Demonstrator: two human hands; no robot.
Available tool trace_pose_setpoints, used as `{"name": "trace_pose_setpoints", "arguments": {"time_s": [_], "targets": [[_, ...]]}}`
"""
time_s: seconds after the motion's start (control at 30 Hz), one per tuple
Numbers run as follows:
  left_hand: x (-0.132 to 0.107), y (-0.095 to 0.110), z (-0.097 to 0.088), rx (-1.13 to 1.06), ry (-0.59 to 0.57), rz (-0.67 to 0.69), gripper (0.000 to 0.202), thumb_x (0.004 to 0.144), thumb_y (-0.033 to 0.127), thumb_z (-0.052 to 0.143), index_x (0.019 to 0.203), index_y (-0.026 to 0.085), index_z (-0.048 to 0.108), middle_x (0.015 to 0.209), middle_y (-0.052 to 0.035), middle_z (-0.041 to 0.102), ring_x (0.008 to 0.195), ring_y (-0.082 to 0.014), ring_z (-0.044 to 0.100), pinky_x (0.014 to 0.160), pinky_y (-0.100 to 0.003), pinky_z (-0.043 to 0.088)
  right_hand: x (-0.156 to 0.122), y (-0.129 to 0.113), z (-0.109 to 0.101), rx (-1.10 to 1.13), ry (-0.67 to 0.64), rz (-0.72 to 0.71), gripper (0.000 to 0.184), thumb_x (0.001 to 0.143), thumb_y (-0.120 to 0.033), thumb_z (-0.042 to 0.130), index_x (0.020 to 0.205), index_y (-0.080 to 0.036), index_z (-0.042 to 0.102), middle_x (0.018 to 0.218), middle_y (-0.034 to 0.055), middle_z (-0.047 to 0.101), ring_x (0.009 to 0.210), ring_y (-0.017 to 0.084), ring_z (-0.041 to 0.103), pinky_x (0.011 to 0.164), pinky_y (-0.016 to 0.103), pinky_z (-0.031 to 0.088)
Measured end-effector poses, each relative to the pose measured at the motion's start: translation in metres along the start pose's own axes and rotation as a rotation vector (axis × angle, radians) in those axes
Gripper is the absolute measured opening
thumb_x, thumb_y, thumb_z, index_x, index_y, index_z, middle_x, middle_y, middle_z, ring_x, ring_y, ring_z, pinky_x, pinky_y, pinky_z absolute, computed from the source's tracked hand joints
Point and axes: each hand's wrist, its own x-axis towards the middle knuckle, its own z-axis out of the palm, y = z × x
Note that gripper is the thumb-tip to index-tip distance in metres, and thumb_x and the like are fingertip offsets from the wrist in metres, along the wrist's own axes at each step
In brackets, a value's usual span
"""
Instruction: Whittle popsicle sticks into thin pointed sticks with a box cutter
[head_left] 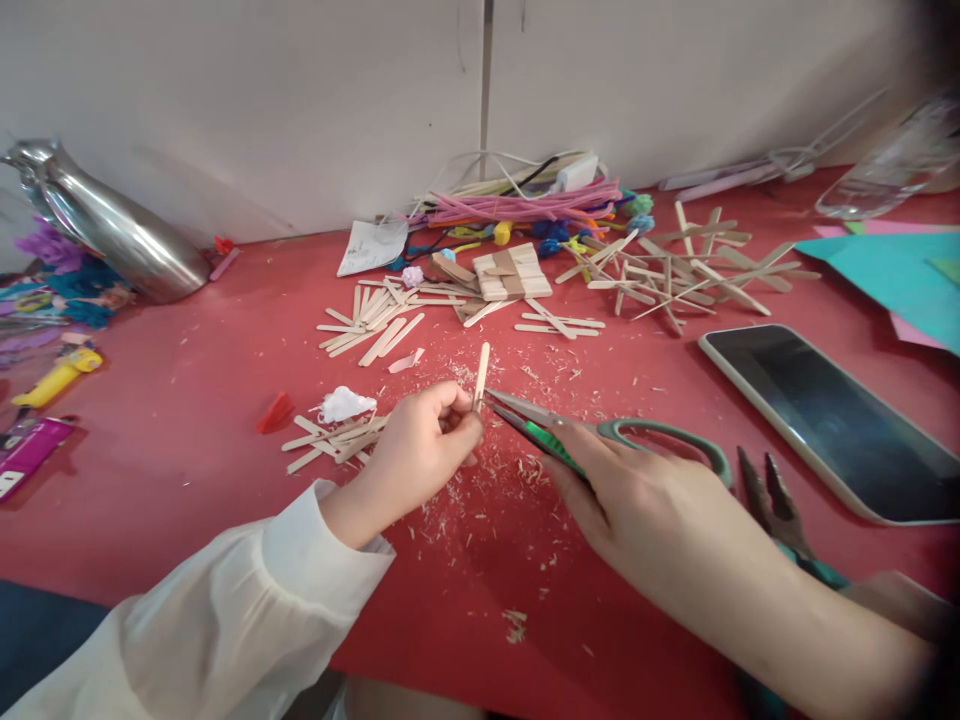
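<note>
My left hand [424,450] is closed, its thumb and fingers pinching a wooden craft stick [482,372] that points up and away from me. My right hand [637,500] is wrapped round a slim green-handled tool [553,446] with a dark pointed blade; its exact kind is unclear. The blade's tip is close to the stick, near my left fingertips; whether they touch is hard to see. Scissors with a grey-green handle [675,435] show just beyond my right hand, which partly covers them. Wood shavings [517,520] lie scattered on the red table below both hands.
Loose craft sticks [375,315] and a banded bundle [514,272] lie ahead, with pipe cleaners [525,205] behind. Right are a phone [832,415], pliers [776,500] and a clear bottle [892,160]. A steel jug [124,225] and yellow tool [60,378] are left.
</note>
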Motion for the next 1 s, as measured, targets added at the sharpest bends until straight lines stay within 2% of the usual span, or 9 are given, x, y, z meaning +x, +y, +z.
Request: {"name": "trace_pose_setpoints", "arguments": {"time_s": [0.07, 0.17, 0.3, 0.4, 0.73, 1.0], "targets": [[0.0, -0.001, 0.0, 0.06, 0.01, 0.024, 0.015, 0.083, 0.018, 0.044, 0.068, 0.019, 0.043, 0.057, 0.0033, 0.051, 0.051, -0.0091, 0.052, 0.05, -0.021, 0.038, 0.002, 0.002, 0.0, 0.175, -0.108, 0.112, 0.022, 0.086, -0.022, 0.038, 0.075, -0.017, 0.056, 0.051, 0.0011, 0.06, 0.041, 0.015, 0.057, 0.039, 0.025, 0.032], [0.0, -0.001, 0.0, 0.157, 0.042, 0.062, 0.016, 0.084, 0.02, 0.044, 0.068, 0.018, 0.042, 0.058, 0.003, 0.052, 0.051, -0.0089, 0.049, 0.05, -0.022, 0.037, 0.006, 0.0, -0.005, 0.335, -0.226, 0.249, 0.021, 0.087, -0.027, 0.039, 0.075, -0.02, 0.054, 0.046, -0.003, 0.055, 0.039, 0.013, 0.053, 0.039, 0.024, 0.031], [0.001, 0.003, 0.0, 0.263, 0.091, 0.099, 0.019, 0.084, 0.021, 0.046, 0.066, 0.018, 0.04, 0.055, 0.0047, 0.047, 0.048, -0.0078, 0.042, 0.048, -0.022, 0.033, 0.011, -0.001, -0.01, 0.493, -0.37, 0.349, 0.024, 0.088, -0.033, 0.036, 0.069, -0.023, 0.046, 0.041, -0.0059, 0.048, 0.037, 0.011, 0.048, 0.04, 0.022, 0.031], [0.001, 0.005, -0.001, 0.297, 0.129, 0.115, 0.02, 0.083, 0.02, 0.047, 0.065, 0.018, 0.04, 0.053, 0.0053, 0.043, 0.047, -0.0074, 0.038, 0.047, -0.022, 0.031, 0.012, -0.002, -0.011, 0.556, -0.417, 0.388, 0.028, 0.089, -0.037, 0.032, 0.067, -0.023, 0.042, 0.041, -0.0055, 0.048, 0.037, 0.01, 0.047, 0.04, 0.023, 0.032], [0.0, 0.005, -0.003, 0.233, 0.119, 0.082, 0.016, 0.083, 0.021, 0.045, 0.068, 0.018, 0.044, 0.057, 0.0036, 0.051, 0.051, -0.0085, 0.046, 0.05, -0.023, 0.035, 0.009, -0.003, -0.011, 0.494, -0.325, 0.353, 0.023, 0.087, -0.034, 0.037, 0.071, -0.022, 0.048, 0.044, -0.0055, 0.048, 0.038, 0.01, 0.046, 0.038, 0.021, 0.03], [0.001, 0.002, -0.001, 0.234, 0.127, 0.11, 0.018, 0.083, 0.021, 0.046, 0.066, 0.019, 0.04, 0.054, 0.0051, 0.045, 0.048, -0.0076, 0.043, 0.048, -0.022, 0.032, 0.007, -0.004, -0.008, 0.366, -0.18, 0.278, 0.02, 0.086, -0.032, 0.042, 0.075, -0.022, 0.056, 0.034, -0.0094, 0.039, 0.028, 0.009, 0.041, 0.035, 0.021, 0.027]]}}
